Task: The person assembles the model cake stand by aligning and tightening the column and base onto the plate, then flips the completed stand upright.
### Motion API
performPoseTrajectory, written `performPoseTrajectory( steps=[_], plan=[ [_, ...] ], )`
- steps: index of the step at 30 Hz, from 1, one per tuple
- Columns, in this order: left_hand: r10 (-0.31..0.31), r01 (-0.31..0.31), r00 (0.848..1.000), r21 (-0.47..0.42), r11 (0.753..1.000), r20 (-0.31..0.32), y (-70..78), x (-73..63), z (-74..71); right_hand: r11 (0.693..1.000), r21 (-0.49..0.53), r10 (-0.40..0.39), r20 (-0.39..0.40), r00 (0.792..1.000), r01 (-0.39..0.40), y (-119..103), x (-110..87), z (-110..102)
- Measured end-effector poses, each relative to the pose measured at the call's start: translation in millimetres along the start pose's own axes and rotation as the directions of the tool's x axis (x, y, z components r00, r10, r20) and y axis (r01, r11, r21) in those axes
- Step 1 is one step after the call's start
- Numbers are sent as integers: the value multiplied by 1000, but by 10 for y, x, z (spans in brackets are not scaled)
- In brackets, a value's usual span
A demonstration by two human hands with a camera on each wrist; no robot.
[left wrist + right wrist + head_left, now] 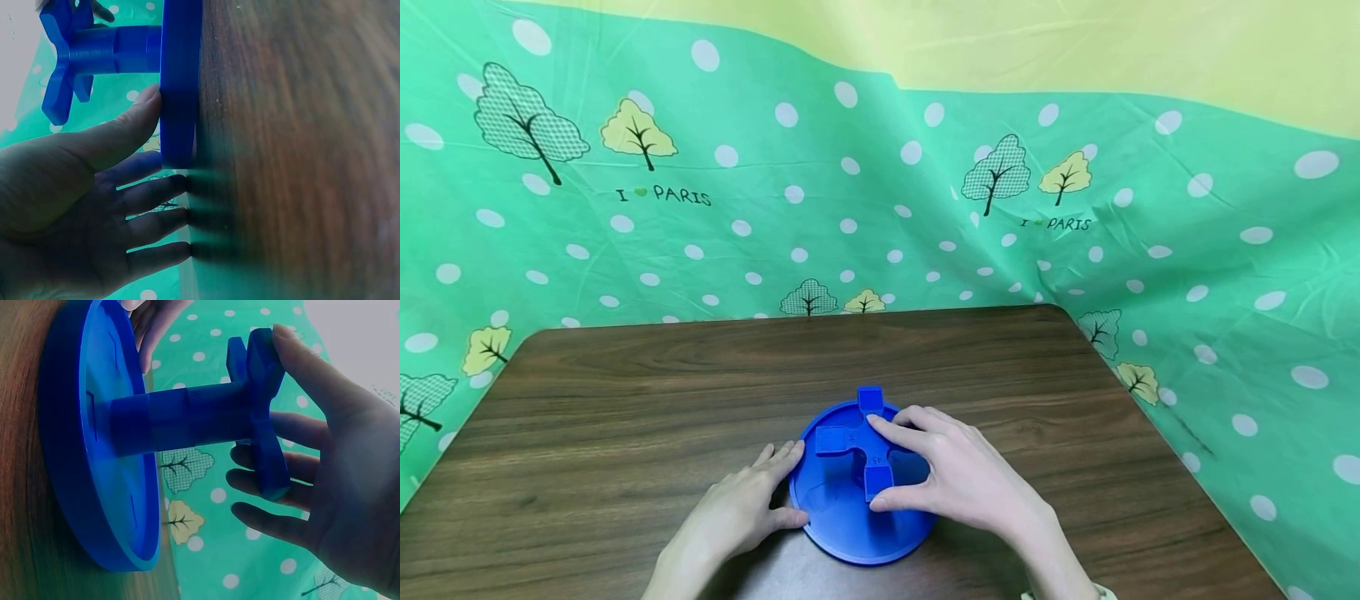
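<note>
A blue round base (865,542) with a raised rim lies flat on the table. From its middle rises a stepped blue post (169,419), upright on the base. On top of the post sits a blue cross-shaped piece (832,440) with blocky arm ends and small marks, one reading 45. My right hand (966,471) holds this cross, its thumb at one arm's end and fingers around the other arms. With fairly straight fingers, my left hand (737,504) touches the left rim of the base; its thumb (147,97) presses the rim, and other fingertips reach the tabletop.
The dark wood-grain table (647,400) has rounded far corners. A green cloth (820,208) with white dots, printed trees and lettering hangs behind the table and along its right side. Yellow cloth (1075,42) runs above it.
</note>
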State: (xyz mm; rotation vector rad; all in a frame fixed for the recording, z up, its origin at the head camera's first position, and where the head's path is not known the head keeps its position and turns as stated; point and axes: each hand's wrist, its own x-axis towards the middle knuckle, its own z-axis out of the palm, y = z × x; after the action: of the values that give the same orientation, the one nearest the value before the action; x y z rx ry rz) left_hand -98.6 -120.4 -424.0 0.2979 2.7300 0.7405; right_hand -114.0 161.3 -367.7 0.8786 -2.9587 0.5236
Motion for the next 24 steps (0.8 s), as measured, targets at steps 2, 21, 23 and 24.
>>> performPoseTrajectory(
  steps=[2, 21, 23, 24],
  plan=[
    [-2, 2, 1000, -1, 1000, 0, 2, 0, -2, 1000, -4, -2, -3, 1000, 2, 1, 0, -1],
    [-17, 17, 1000, -2, 1000, 15, -4, -8, -8, 997, 74, 10, 47, 999, -14, -3, -32, -42],
    [-11, 11, 1000, -4, 1000, 12, 2, -5, -12, 997, 81, 12, 46, 999, -15, 19, -44, -59],
    [-7, 7, 1000, -6, 1000, 10, 8, -4, -15, 996, 84, 15, 45, 999, -18, 34, -51, -70]
  ],
)
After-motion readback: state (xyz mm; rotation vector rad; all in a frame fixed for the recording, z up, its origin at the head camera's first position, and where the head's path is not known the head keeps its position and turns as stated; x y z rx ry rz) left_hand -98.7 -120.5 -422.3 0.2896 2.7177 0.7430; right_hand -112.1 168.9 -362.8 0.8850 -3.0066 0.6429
